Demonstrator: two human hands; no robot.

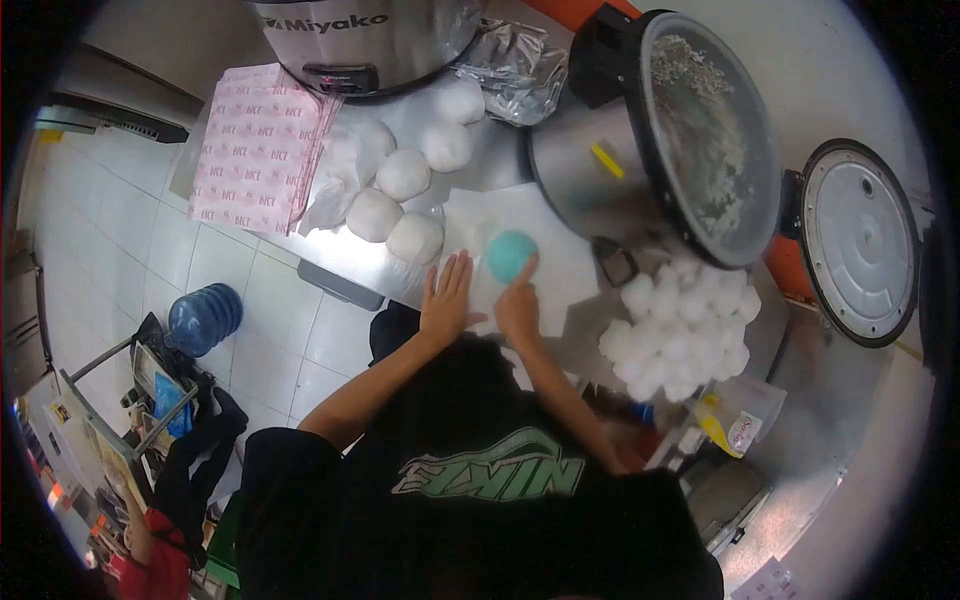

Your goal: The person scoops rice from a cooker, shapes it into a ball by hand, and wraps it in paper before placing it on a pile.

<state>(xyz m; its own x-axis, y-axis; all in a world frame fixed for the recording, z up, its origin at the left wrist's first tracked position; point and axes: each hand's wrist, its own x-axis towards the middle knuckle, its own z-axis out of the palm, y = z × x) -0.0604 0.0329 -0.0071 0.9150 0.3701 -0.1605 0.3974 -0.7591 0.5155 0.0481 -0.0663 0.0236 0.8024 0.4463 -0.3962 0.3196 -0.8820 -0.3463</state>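
A round teal bowl (511,255) rests on a white sheet of paper (565,275) on the metal counter. My right hand (518,308) is at the bowl's near right edge, its index finger against it and the other fingers bent. On the left part of the paper, my left hand (447,300) lies flat with its fingers apart, holding nothing. Just beyond it sit several round white wrapped bundles (404,175). What is under the bowl is hidden.
A large cooker (575,155) with rice in it stands at right, its lid (858,240) swung open. Below is a pile of white rounded pieces (682,330). Printed wrapping papers (255,150), a Miyako cooker (370,45) and crumpled foil (515,70) line the back.
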